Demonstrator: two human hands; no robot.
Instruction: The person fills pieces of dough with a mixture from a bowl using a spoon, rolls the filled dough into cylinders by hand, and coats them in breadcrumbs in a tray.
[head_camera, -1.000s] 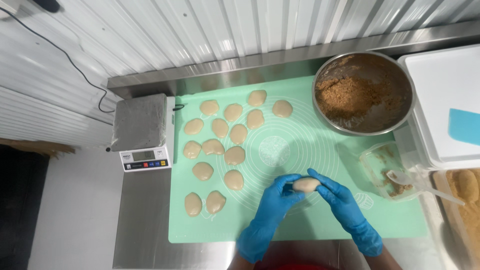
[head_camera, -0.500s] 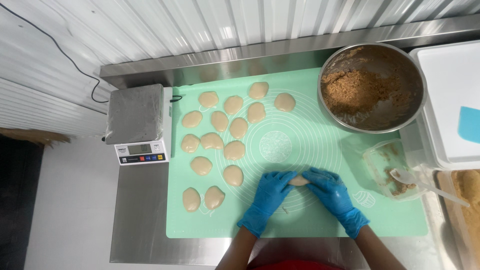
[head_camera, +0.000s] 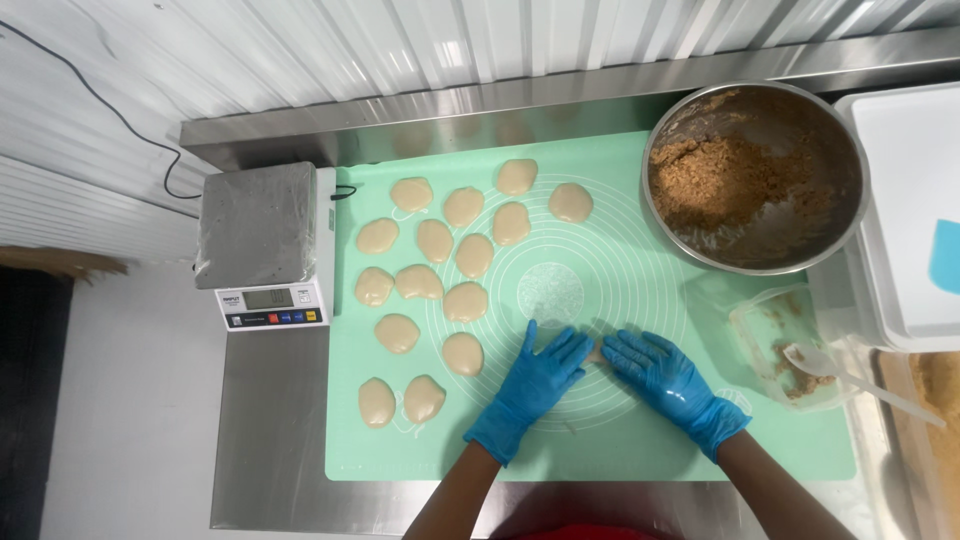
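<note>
Head view showed two blue-gloved hands laid flat on a green mat (head_camera: 600, 440), pressing a small piece of dough (head_camera: 597, 354) that peeked out between them. The left hand (head_camera: 535, 385) lay with fingers spread and palm down, gripping nothing; the right hand (head_camera: 668, 380) was likewise open and flat, its fingertips touching the dough's edge. The dough sat near the middle of the mat, inside the printed rings, mostly hidden under the gloves. To the left lay rows of flattened dough discs (head_camera: 440, 285), none touching the hands. A steel bowl (head_camera: 665, 215) of brown crumbly filling stood at the mat's far right corner, a small plastic tub (head_camera: 750, 330) with a spoon (head_camera: 815, 362) just below it, and a scale (head_camera: 265, 245) off the left edge. Doing this well seemed to call for even pressure from both palms, so the piece would match its neighbours in thickness and roundness without sticking.
</note>
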